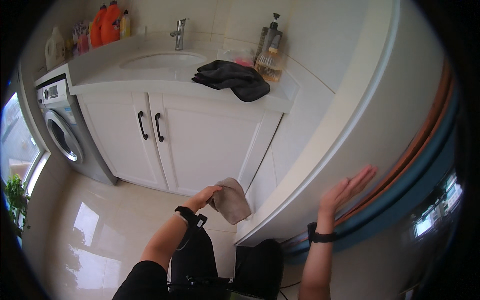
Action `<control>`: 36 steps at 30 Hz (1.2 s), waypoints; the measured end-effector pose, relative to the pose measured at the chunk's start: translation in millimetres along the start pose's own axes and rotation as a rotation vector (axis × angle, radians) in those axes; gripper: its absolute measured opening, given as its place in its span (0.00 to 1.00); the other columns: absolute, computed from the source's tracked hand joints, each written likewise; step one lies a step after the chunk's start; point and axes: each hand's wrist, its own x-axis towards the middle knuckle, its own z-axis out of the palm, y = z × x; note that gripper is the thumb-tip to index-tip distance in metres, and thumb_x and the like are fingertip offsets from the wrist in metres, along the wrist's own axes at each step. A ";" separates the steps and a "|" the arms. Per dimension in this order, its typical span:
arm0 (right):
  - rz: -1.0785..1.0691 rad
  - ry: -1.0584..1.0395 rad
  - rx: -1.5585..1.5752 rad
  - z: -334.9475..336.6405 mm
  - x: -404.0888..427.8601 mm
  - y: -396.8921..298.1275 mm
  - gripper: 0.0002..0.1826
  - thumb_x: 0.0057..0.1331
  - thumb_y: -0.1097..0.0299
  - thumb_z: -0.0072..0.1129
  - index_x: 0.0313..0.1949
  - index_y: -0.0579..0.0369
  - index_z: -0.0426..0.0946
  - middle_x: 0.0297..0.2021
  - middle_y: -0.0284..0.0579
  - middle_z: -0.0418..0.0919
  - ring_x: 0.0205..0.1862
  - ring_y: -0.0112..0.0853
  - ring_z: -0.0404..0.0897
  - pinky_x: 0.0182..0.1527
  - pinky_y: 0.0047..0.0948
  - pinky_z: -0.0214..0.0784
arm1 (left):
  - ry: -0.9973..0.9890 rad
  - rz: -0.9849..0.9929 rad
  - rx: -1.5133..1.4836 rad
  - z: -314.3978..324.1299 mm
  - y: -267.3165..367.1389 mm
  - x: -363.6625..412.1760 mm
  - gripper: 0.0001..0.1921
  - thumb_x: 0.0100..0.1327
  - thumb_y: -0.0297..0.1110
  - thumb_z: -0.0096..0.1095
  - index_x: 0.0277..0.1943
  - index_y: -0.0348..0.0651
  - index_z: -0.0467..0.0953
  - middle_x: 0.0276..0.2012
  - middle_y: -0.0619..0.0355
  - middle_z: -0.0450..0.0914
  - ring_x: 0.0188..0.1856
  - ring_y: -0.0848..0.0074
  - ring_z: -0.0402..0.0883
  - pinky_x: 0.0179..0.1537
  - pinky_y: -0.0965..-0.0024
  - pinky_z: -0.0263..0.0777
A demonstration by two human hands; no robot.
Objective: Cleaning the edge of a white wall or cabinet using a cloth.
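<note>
My left hand [207, 195] grips one edge of a folded taupe cloth [230, 201], which hangs in front of the white vanity cabinet [210, 138]. Both wrists wear black bands. At the right, my right hand [347, 191] is held up flat with nothing in it, fingers stretched out. It is beside the pale wall end [318, 176] of the opening; whether it touches that surface I cannot tell. A dark grey cloth [232, 78] lies crumpled on the white countertop [165, 80], partly over the front edge.
Near the oval basin [165, 60] stands a chrome faucet [180, 35]. Pump and spray bottles [269, 62] stand in the counter's right corner. At left are a front-loading washing machine [63, 131], orange detergent bottles [108, 26] and a green plant [17, 198]. Blue panels [408, 191] edge the right side.
</note>
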 end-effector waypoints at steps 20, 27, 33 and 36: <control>1.738 -0.960 2.354 -100.2 -139.6 -97.2 0.33 0.72 0.42 0.40 0.70 0.44 0.54 0.66 0.37 0.62 0.66 0.33 0.62 0.65 0.45 0.57 | -0.286 1.209 1.182 140.2 108.3 -223.1 0.18 0.55 0.42 0.66 0.40 0.35 0.79 0.59 0.39 0.68 0.62 0.51 0.67 0.62 0.47 0.59; 1.345 -0.710 1.866 -144.8 -94.7 -51.9 0.22 0.72 0.61 0.49 0.62 0.58 0.66 0.56 0.44 0.74 0.57 0.32 0.73 0.59 0.35 0.64 | -0.244 1.200 1.055 145.6 115.9 -224.5 0.32 0.51 0.39 0.72 0.61 0.50 0.74 0.66 0.48 0.64 0.68 0.55 0.62 0.67 0.41 0.48; 0.829 -0.374 1.116 -153.9 -63.6 -29.2 0.14 0.68 0.73 0.55 0.51 0.65 0.74 0.49 0.48 0.79 0.51 0.33 0.78 0.46 0.32 0.74 | 0.099 1.114 0.820 168.6 118.5 -167.3 0.43 0.61 0.29 0.62 0.73 0.36 0.43 0.70 0.38 0.53 0.70 0.46 0.54 0.68 0.58 0.52; 0.446 -0.717 0.487 -105.2 -73.9 -17.6 0.22 0.62 0.66 0.63 0.54 0.63 0.74 0.55 0.57 0.73 0.58 0.46 0.72 0.56 0.46 0.64 | 0.099 1.108 0.846 190.6 105.3 -122.3 0.43 0.66 0.36 0.56 0.73 0.31 0.35 0.72 0.33 0.42 0.72 0.42 0.48 0.67 0.46 0.51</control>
